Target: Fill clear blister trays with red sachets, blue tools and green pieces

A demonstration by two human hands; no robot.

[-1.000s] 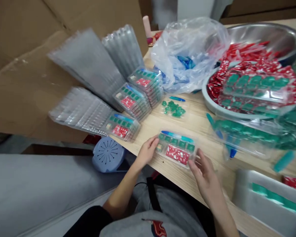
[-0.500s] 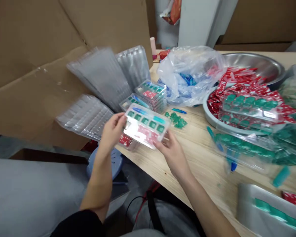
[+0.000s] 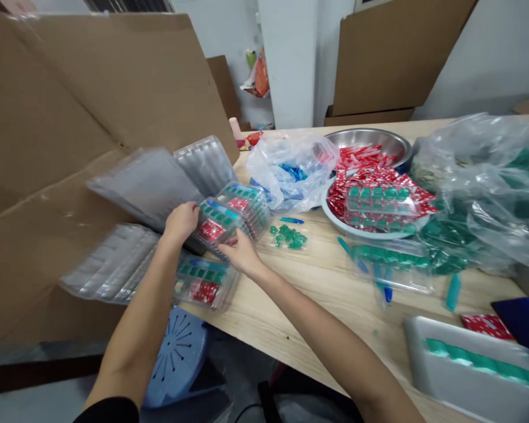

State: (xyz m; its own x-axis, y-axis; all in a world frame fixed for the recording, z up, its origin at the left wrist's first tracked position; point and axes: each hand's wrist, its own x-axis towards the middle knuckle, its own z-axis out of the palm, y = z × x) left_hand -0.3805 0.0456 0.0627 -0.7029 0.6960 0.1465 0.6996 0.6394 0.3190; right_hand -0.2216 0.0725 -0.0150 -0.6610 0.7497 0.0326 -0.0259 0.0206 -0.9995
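Note:
A clear plastic case [image 3: 216, 222] with green pieces, a blue stick and a red spotted packet lies on a stack at the table's left side. My left hand [image 3: 183, 222] grips its left edge, and my right hand [image 3: 241, 251] has the lower right corner between thumb and fingers. Directly behind stands another stack of filled cases [image 3: 247, 202]. Nearer the table edge is a further filled case [image 3: 205, 282]. Loose green pieces [image 3: 291, 236] and a blue stick [image 3: 291, 220] lie to the right of my hands.
Clear empty trays [image 3: 145, 179] lean against a large cardboard box [image 3: 114, 76] on the left. A plastic bag [image 3: 286, 170], a bowl of red packets [image 3: 330, 214] and a steel bowl [image 3: 401, 144] stand farther back. A blue stool [image 3: 176, 346] is below the table edge.
Both hands have brought the held case down and back from above the table onto the stack. The view has shifted, showing more of the table's right side and the filled case near the edge.

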